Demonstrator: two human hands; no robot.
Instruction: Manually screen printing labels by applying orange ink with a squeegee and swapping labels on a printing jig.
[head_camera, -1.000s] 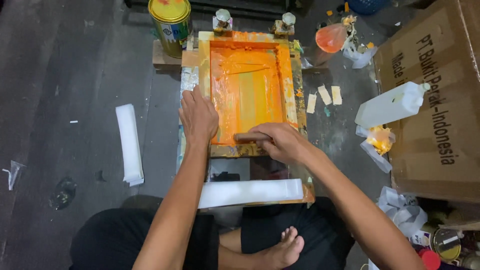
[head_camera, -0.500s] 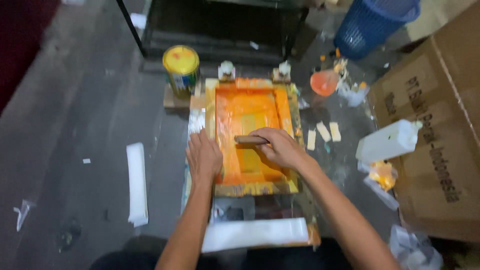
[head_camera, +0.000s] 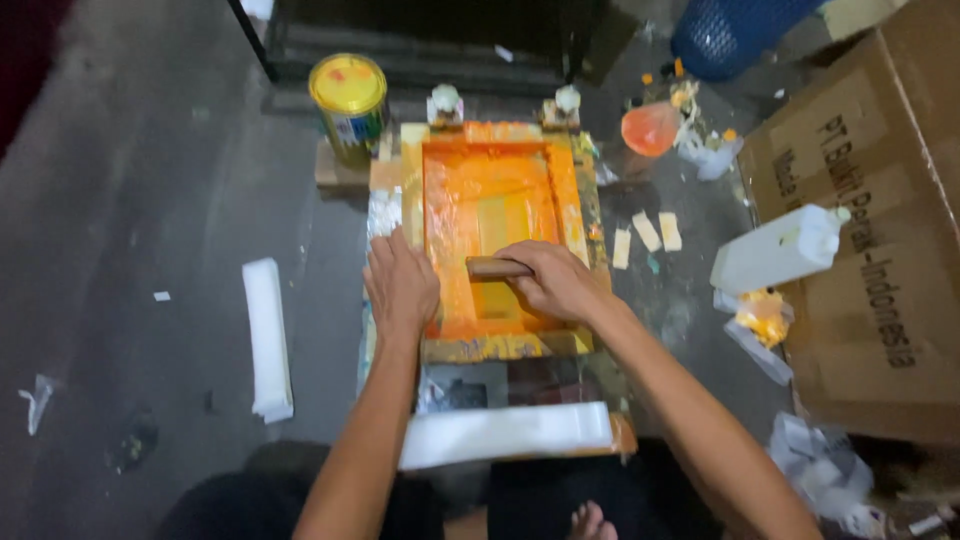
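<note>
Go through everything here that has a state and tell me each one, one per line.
Printing screen frame: lying flat, coated in orange ink.
Squeegee: resting on the screen, held.
Right hand: shut on the squeegee.
Left hand: open, pressing flat on the frame's left edge.
Paint can: upright, lid on.
White jug: lying on its side, capped.

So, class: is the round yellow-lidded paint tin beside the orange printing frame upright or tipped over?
Upright. The round yellow-lidded paint tin stands on its base, lid facing up, left of the orange printing frame.
</note>
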